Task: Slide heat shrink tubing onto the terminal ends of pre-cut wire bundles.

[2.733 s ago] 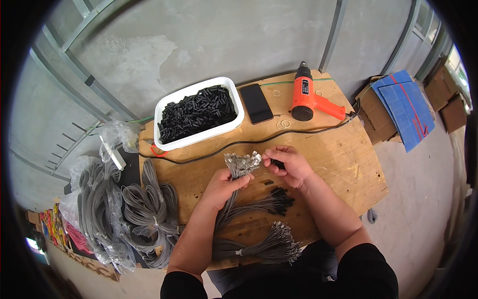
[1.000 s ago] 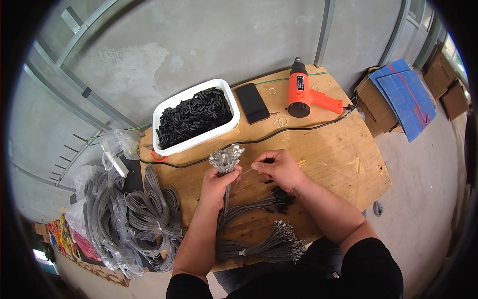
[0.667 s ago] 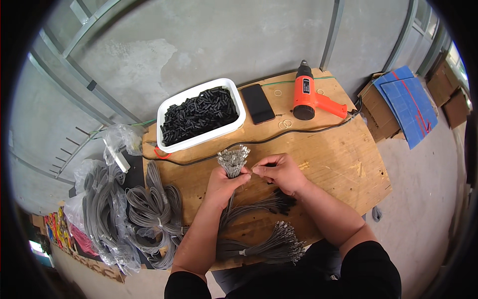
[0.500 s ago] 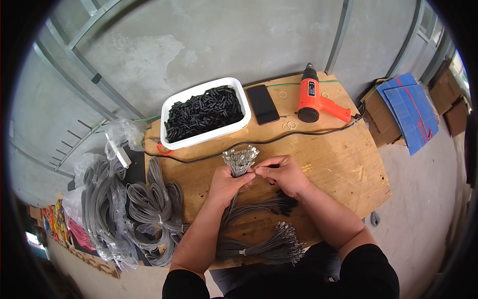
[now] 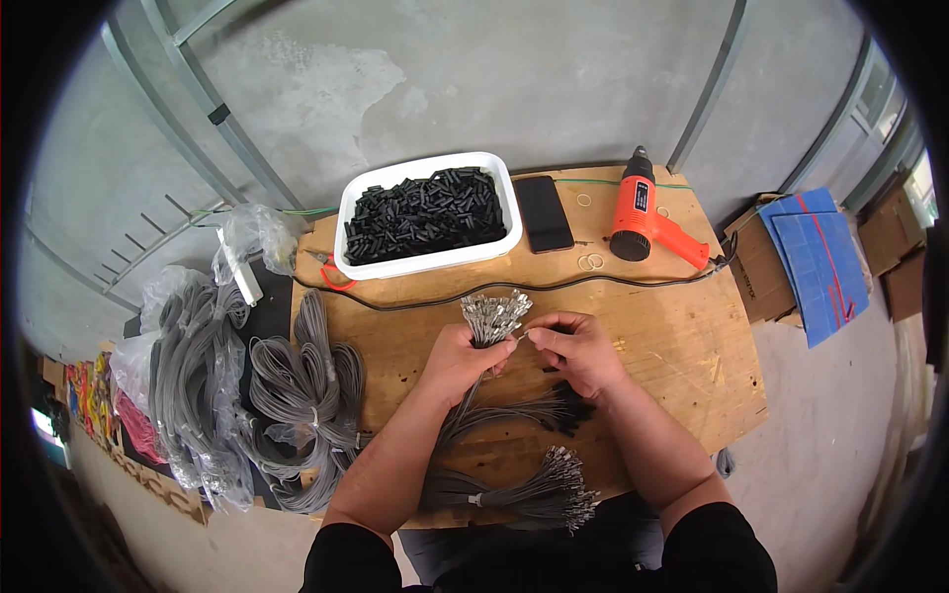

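Note:
My left hand [image 5: 461, 362] is closed round a bundle of grey cables [image 5: 494, 316], whose splayed metal terminals stick up above the fist. Just to its right, my right hand [image 5: 583, 354] pinches a thin cable end [image 5: 524, 335] between thumb and forefinger. Some cables with black-sleeved ends [image 5: 567, 407] lie on the table below the hands. Closer to me rests another tied bundle of grey cables [image 5: 534, 491], its metal tips pointing right.
A white tub [image 5: 430, 269] of short black tubes [image 5: 425, 215] stands at the back, beside a black phone [image 5: 546, 214] and an orange heat gun [image 5: 636, 212]. A black cord [image 5: 465, 296] crosses the wooden table [image 5: 682, 346]. Orange-handled pliers [image 5: 337, 277] and coiled grey cables [image 5: 306, 385] are left.
The view has shifted a little. My right hand has drawn slightly away from my left, with a cable end now visible between them. My left hand keeps hold of the bundle.

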The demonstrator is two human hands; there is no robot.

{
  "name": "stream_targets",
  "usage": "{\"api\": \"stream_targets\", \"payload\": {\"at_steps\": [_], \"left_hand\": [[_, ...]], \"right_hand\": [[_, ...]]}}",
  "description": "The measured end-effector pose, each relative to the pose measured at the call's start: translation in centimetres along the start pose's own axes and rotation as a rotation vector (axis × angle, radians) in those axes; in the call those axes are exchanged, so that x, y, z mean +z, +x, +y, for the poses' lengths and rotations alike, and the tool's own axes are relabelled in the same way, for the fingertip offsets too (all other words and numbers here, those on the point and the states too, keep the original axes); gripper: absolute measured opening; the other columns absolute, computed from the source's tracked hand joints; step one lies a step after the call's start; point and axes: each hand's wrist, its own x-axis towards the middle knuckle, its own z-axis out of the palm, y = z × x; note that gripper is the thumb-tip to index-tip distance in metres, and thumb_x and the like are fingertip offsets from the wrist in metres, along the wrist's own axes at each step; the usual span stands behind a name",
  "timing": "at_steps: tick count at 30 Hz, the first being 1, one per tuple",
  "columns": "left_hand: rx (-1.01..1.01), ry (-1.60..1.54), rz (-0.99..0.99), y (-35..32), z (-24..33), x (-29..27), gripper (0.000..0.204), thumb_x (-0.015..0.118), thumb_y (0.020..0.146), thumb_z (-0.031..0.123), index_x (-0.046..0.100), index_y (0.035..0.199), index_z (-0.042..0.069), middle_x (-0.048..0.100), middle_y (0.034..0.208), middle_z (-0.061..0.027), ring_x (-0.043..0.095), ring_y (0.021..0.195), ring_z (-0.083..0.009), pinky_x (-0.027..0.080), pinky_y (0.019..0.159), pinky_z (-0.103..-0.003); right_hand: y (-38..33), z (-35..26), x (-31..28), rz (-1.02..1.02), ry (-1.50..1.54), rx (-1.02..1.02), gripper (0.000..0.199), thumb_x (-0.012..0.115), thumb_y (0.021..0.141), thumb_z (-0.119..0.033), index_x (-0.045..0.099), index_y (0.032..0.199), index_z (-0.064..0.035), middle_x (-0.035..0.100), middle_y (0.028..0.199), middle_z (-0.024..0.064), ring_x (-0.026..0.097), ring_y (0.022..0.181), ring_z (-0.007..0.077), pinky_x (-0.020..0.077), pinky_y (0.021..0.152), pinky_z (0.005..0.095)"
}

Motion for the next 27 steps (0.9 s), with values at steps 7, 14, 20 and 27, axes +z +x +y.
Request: {"api": "stream_targets", "payload": {"at_steps": [7,14,20,27], "left_hand": [[0.007,0.004,-0.013,0.0,0.1,0.1,0.012,0.073,0.087,0.006,0.069,0.096,-0.001,0.065,0.076,-0.0034,0.059,0.065,-0.0105,0.048,0.059,-0.027],[0.022,0.064,-0.018,0.1,0.1,0.2,0.011,0.072,0.088,0.006,0.068,0.095,-0.002,0.062,0.074,-0.0022,0.056,0.062,-0.0099,0.046,0.057,-0.027],[0.006,0.031,0.023,0.0,0.2,0.2,0.007,0.069,0.088,0.005,0.067,0.092,-0.001,0.061,0.072,-0.0017,0.055,0.061,-0.01,0.044,0.056,-0.027],[0.018,0.049,0.014,0.1,0.0,0.0,0.008,0.07,0.089,0.006,0.067,0.091,-0.001,0.059,0.071,-0.0011,0.054,0.061,-0.0099,0.044,0.057,-0.028]], "right_hand": [[0.1,0.2,-0.3,0.022,-0.005,-0.009,0.009,0.073,0.09,-0.008,0.069,0.091,-0.001,0.06,0.072,-0.0008,0.046,0.056,0.0057,0.0331,0.049,0.0207],[0.1,0.0,-1.1,-0.032,-0.005,0.071,0.013,0.07,0.093,-0.014,0.067,0.096,-0.0016,0.062,0.076,0.0013,0.048,0.057,0.0066,0.0323,0.047,0.0205],[0.5,-0.9,-0.8,-0.071,0.4,0.116,0.025,0.053,0.1,-0.013,0.06,0.119,0.002,0.062,0.098,0.0079,0.056,0.077,0.0127,0.0414,0.059,0.022],[0.4,-0.7,-1.1,-0.117,0.356,0.106,0.025,0.053,0.098,-0.005,0.058,0.122,0.0019,0.062,0.097,0.0081,0.055,0.075,0.0133,0.0401,0.058,0.0213]]}}
